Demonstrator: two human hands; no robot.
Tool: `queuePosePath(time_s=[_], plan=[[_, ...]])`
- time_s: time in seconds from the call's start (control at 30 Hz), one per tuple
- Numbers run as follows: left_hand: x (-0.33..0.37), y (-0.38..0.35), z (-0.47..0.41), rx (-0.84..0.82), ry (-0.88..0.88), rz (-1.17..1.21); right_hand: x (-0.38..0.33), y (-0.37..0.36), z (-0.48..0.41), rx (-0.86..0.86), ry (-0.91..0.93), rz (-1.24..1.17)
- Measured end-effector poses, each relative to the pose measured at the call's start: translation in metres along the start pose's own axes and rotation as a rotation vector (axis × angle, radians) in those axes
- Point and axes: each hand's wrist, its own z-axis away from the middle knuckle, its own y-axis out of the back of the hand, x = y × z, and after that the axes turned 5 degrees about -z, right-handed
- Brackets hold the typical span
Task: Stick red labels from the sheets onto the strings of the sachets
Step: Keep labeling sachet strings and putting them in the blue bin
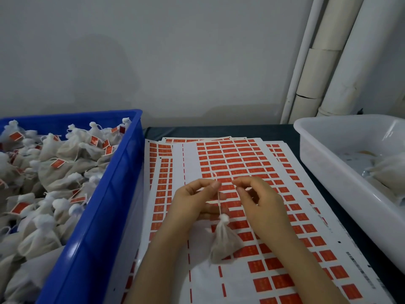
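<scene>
One blue crate, heaped with labelled sachets too many to count. At least three overlapping label sheets; print illegible. Left hand pinches the string of one sachet, which hangs between the hands over the top sheet. Right hand curled, fingertips nearly meeting; any hold cannot be told. One white tub.

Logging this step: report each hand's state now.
Left hand: pinches the string of the sachet.
Right hand: curled; whether it holds anything cannot be told.
</scene>
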Motion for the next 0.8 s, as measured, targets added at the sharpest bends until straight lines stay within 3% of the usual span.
queuePosePath(time_s=[0.2, 0.37, 0.8], plan=[[0.001, 0.005, -0.002, 0.201, -0.095, 0.157, -0.008, 0.013, 0.039, -0.155, -0.137, 0.209], [-0.001, 0.003, -0.003, 0.296, -0.135, 0.249, -0.005, -0.008, 0.082, -0.302, -0.197, 0.192], [-0.008, -0.005, -0.001, 0.286, -0.165, 0.227, 0.011, -0.014, 0.092, -0.407, -0.092, 0.382]])
